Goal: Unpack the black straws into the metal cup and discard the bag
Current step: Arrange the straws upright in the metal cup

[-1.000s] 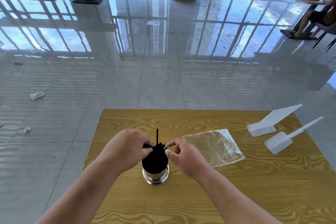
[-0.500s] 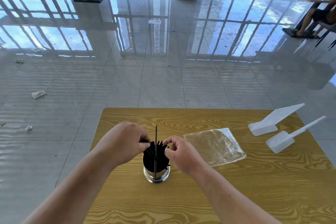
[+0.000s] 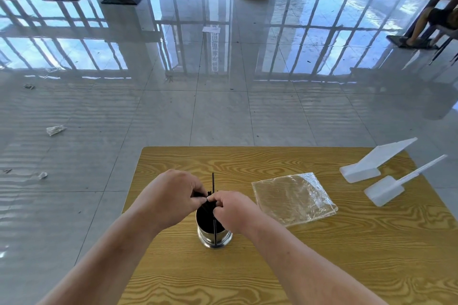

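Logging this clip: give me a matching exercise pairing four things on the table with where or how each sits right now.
Things:
1. metal cup
2. plastic bag
3. black straws
4. white plastic stands

States:
A. lying flat and empty, right of the cup
B. at the table's far right edge
C. upright between both hands
D. standing in the cup, pinched at the top

Pairs: 1-C, 2-A, 3-D, 4-B

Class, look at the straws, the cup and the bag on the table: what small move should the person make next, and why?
Probably let go of the black straws and reach the right hand to the clear bag. The straws already stand in the metal cup, both hands pinching their tops, while the bag lies flat and seemingly empty on the table, not yet discarded.
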The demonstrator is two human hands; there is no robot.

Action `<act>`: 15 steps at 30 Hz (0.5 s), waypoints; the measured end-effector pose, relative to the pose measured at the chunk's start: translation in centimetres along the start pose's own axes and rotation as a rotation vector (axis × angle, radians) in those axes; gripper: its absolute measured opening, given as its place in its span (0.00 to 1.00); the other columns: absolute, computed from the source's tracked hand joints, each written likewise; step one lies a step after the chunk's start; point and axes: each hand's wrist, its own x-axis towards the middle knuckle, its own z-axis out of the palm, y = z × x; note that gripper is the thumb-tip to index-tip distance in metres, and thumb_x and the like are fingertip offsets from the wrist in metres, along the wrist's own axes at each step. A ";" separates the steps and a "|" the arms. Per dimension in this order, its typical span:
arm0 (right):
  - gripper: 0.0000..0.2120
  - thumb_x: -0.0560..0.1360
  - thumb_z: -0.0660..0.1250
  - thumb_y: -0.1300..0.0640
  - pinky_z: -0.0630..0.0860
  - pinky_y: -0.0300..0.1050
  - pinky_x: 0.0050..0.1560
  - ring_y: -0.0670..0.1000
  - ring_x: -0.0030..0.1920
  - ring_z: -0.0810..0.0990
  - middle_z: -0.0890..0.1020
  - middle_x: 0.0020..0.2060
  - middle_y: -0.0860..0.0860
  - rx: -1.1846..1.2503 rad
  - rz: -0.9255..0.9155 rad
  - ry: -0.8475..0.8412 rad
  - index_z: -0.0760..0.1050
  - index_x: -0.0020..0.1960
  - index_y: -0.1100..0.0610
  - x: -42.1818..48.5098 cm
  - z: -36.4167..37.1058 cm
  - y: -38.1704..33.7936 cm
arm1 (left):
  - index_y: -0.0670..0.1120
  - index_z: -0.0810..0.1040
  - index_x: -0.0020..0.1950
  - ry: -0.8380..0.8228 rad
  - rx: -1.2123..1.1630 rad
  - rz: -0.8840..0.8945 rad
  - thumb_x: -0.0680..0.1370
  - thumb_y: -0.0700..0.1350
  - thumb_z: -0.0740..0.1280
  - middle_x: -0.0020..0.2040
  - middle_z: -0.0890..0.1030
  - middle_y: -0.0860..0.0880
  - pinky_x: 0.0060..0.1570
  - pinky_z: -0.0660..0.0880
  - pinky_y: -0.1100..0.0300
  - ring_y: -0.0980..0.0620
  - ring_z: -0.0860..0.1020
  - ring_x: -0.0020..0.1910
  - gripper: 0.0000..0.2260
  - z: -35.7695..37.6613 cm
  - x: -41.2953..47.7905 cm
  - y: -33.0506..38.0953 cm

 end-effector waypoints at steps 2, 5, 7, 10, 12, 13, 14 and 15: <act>0.20 0.81 0.60 0.59 0.82 0.47 0.46 0.48 0.47 0.83 0.87 0.53 0.47 0.061 0.027 -0.023 0.82 0.67 0.45 0.1 -0.1 0.0 | 0.61 0.88 0.44 0.015 -0.012 0.001 0.75 0.53 0.75 0.35 0.82 0.64 0.34 0.73 0.67 0.64 0.80 0.40 0.02 -0.7 -0.2 0.1; 0.20 0.81 0.60 0.60 0.74 0.40 0.33 0.42 0.32 0.77 0.85 0.40 0.43 0.123 0.036 -0.039 0.85 0.63 0.44 0.0 -0.2 0.2 | 0.62 0.87 0.42 0.026 -0.049 -0.025 0.75 0.54 0.76 0.36 0.82 0.67 0.31 0.71 0.66 0.65 0.79 0.37 0.03 -2.2 -0.5 0.2; 0.23 0.80 0.58 0.62 0.75 0.39 0.32 0.43 0.32 0.78 0.86 0.42 0.44 0.158 0.042 -0.012 0.84 0.64 0.44 -0.2 -0.4 0.3 | 0.62 0.87 0.41 0.012 -0.089 -0.047 0.74 0.54 0.77 0.35 0.82 0.67 0.28 0.68 0.67 0.64 0.78 0.31 0.03 -3.4 -0.8 0.3; 0.27 0.77 0.56 0.67 0.81 0.41 0.35 0.48 0.35 0.84 0.88 0.49 0.47 0.311 0.039 0.089 0.84 0.66 0.47 -0.6 -1.3 0.4 | 0.64 0.87 0.42 0.027 -0.200 -0.067 0.73 0.53 0.79 0.32 0.83 0.59 0.28 0.70 0.65 0.60 0.75 0.27 0.05 -5.5 -1.2 -0.1; 0.26 0.78 0.57 0.69 0.80 0.39 0.35 0.49 0.36 0.86 0.87 0.54 0.45 0.384 -0.008 0.166 0.84 0.65 0.49 -0.9 -2.3 0.9 | 0.65 0.87 0.42 0.058 -0.238 -0.067 0.73 0.52 0.79 0.32 0.83 0.58 0.29 0.70 0.66 0.60 0.76 0.28 0.07 -7.1 -1.6 -0.3; 0.25 0.79 0.58 0.70 0.80 0.38 0.34 0.49 0.36 0.87 0.86 0.56 0.44 0.414 -0.034 0.199 0.84 0.65 0.50 -1.1 -2.9 1.2 | 0.65 0.87 0.42 0.078 -0.255 -0.067 0.72 0.51 0.80 0.31 0.83 0.58 0.31 0.71 0.64 0.60 0.76 0.28 0.07 -7.9 -1.8 -0.4; 0.23 0.80 0.60 0.70 0.79 0.39 0.33 0.50 0.36 0.87 0.86 0.57 0.44 0.434 -0.056 0.229 0.84 0.64 0.50 -1.2 -3.5 1.5 | 0.65 0.87 0.42 0.103 -0.277 -0.063 0.72 0.51 0.80 0.31 0.84 0.57 0.33 0.73 0.62 0.60 0.77 0.28 0.08 -8.6 -2.1 -0.4; 0.21 0.82 0.62 0.70 0.79 0.41 0.33 0.50 0.36 0.86 0.86 0.57 0.45 0.450 -0.076 0.256 0.84 0.64 0.50 -1.4 -4.1 1.9 | 0.65 0.87 0.42 0.133 -0.303 -0.057 0.72 0.51 0.80 0.31 0.84 0.57 0.34 0.74 0.61 0.60 0.78 0.29 0.08 -9.3 -2.3 -0.3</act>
